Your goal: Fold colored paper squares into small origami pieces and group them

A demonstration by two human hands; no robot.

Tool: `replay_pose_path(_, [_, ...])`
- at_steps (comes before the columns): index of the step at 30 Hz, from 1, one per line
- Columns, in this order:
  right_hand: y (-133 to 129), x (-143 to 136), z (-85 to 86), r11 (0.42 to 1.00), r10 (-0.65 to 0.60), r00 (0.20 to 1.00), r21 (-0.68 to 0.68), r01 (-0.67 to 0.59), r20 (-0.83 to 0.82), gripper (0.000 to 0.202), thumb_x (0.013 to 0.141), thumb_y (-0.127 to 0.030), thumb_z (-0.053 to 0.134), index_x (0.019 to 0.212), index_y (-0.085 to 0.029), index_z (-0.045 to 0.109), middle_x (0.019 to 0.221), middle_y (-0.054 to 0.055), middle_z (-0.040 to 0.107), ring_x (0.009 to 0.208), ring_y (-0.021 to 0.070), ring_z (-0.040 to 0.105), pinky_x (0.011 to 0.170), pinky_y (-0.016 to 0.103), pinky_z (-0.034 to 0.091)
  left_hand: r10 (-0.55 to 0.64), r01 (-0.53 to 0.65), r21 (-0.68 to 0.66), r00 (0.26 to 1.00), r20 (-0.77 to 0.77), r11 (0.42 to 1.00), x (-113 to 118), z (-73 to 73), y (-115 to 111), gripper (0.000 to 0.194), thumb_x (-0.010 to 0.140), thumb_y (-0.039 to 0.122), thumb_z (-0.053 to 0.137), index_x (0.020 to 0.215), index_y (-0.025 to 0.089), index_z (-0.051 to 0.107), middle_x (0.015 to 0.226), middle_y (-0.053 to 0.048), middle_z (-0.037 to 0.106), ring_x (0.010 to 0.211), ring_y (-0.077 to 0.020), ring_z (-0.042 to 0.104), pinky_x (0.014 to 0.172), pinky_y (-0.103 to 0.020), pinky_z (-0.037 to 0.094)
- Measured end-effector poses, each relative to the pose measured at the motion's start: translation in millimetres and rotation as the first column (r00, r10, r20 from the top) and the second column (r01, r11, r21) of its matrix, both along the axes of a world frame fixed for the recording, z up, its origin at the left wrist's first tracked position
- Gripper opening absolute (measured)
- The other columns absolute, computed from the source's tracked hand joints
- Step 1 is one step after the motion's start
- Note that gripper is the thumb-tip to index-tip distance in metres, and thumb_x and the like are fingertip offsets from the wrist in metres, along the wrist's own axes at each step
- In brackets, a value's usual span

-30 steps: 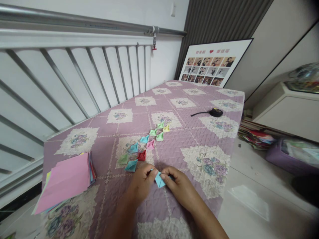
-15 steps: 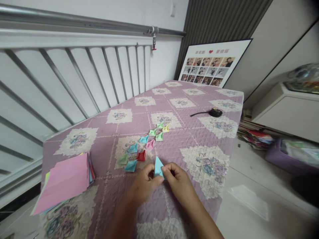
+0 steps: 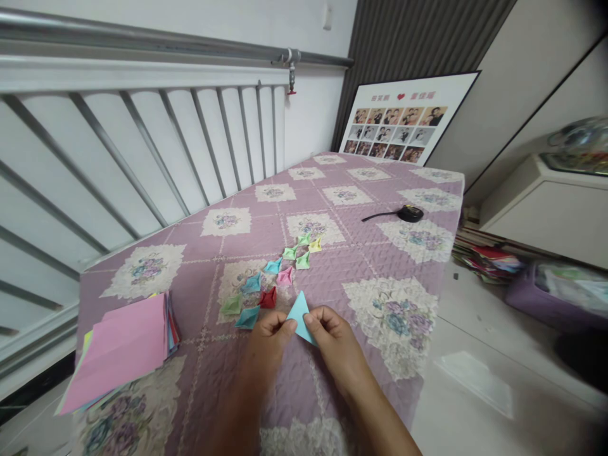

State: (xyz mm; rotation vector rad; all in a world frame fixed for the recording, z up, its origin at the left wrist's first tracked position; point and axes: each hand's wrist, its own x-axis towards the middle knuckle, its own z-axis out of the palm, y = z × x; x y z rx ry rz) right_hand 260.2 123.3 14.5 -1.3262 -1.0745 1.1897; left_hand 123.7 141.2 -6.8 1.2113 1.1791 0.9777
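Head camera view shows a left hand [image 3: 273, 332] and a right hand [image 3: 330, 335] holding a light-blue folded paper [image 3: 301, 318] between them above a table draped in a purple floral tablecloth [image 3: 266, 234]. The left thumb and fingertips are clamped on the paper's left edge; the right thumb and fingertips pinch its right side, one point facing away from the wearer. Just beyond the hands, small folded paper pieces in green, blue, pink, red and yellow stand in two uneven rows, with a red piece [image 3: 268, 297] and a blue piece [image 3: 247, 317] nearest the left hand. A stack of colored paper [image 3: 116, 351], topped by a pink sheet, lies at the table's left edge. Farther off, a black tape measure [image 3: 410, 214] with a strap rests on the cloth. Behind the table, a framed photo board [image 3: 407, 119] leans near a gray ribbed panel [image 3: 418, 38], and a white radiator [image 3: 142, 145] lines the wall at left.
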Motion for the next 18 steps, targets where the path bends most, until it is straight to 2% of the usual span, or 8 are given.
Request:
replay_pose_path(4, [0.0, -0.8, 0.4, 1.000, 0.009, 0.997, -0.019, -0.011, -0.076, 0.041, 0.074, -0.058, 0.065, 0.065, -0.019, 0.052, 0.059, -0.006, 0.045, 0.056, 0.0100, 0.038, 0.054, 0.022, 0.032, 0.061, -0.053, -0.063, 0.990, 0.125, 0.997, 2.9, -12.1, -0.9, 0.030, 0.076, 0.044, 0.061, 0.063, 0.019, 0.050, 0.054, 0.007, 0.041, 0.052, -0.0090, 0.036, 0.053, -0.022, 0.029])
replay_pose_path(7, [0.0, -1.3, -0.4, 0.996, -0.017, 0.962, -0.094, -0.009, -0.273, 0.041, 0.073, -0.058, 0.065, 0.066, -0.020, 0.051, 0.056, -0.006, 0.047, 0.052, 0.0096, 0.039, 0.052, 0.022, 0.032, 0.038, -0.015, -0.103, 0.975, 0.218, 0.995, 3.4, -16.4, -0.8, 0.035, 0.075, 0.049, 0.062, 0.063, 0.019, 0.048, 0.054, 0.007, 0.044, 0.051, -0.0090, 0.037, 0.053, -0.022, 0.030])
replay_pose_path(10, [0.2, -0.9, -0.7, 0.994, -0.018, 0.901, -0.104, -0.030, -0.434, 0.041, 0.072, -0.056, 0.068, 0.066, -0.020, 0.050, 0.056, -0.006, 0.049, 0.051, 0.0095, 0.042, 0.054, 0.022, 0.034, 0.028, 0.003, -0.114, 0.963, 0.268, 0.993, 2.7, -17.3, -0.3, 0.036, 0.075, 0.050, 0.062, 0.063, 0.019, 0.048, 0.055, 0.006, 0.046, 0.052, -0.0090, 0.039, 0.054, -0.022, 0.032])
replay_pose_path(18, [-1.0, -0.1, 2.7, 0.984, 0.066, 0.856, -0.107, -0.140, -0.512, 0.040, 0.068, -0.053, 0.073, 0.066, -0.020, 0.050, 0.058, -0.005, 0.053, 0.053, 0.0108, 0.047, 0.056, 0.023, 0.037, -0.039, 0.068, -0.081, 0.947, 0.318, 0.994, 1.0, -17.5, -1.0, 0.036, 0.076, 0.049, 0.063, 0.063, 0.018, 0.050, 0.055, 0.005, 0.047, 0.052, -0.0086, 0.039, 0.053, -0.022, 0.032])
